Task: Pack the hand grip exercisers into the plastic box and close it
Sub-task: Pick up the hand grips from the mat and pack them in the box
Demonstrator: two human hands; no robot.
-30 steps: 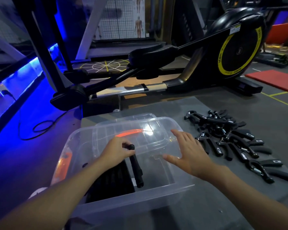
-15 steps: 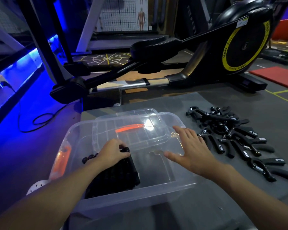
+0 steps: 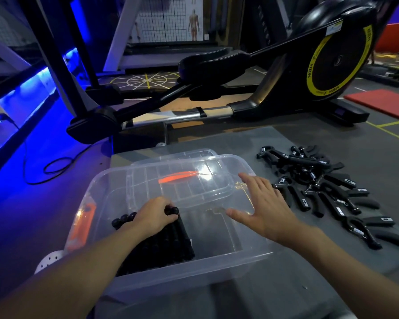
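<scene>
Head view, one moment.

**Box:** the plastic box (image 3: 194, 270) has clear walls and sits open on the grey tabletop (image 3: 286, 300), directly in front of me. Its lid (image 3: 219, 187) is also clear, with a ribbed grid, and is tilted at the far end of the box. I cannot tell whether it leans inside the far wall or just behind it. An orange latch (image 3: 82, 226) shows on the box's left end.

**Packed exercisers (image 3: 168, 247):** a tight black row stands in the near-left part of the box, round knob ends uppermost.

**Left hand (image 3: 156, 215):** it is inside the box, palm down. The fingers are curled over the top ends of the packed exercisers and grip them.

**Right hand (image 3: 265, 208):** it is flat and wide, fingers spread, thumb pointing left, and holds nothing. It is over the right side of the box, near the right wall. I cannot tell whether it touches the plastic.

**Loose exercisers (image 3: 327, 194):** these are black and scattered on the tabletop to the right of the box. The nearest lie just beside my right fingertips. Several overlap with handles splayed, and some carry small pale labels.

**Surroundings:**
- A black elliptical trainer (image 3: 332, 65) with a yellow ring on its wheel housing stands beyond the tabletop.
- A red mat (image 3: 382, 100) lies on the floor at far right.
- A black cable (image 3: 53, 166) is looped on the blue-lit floor at left.
</scene>
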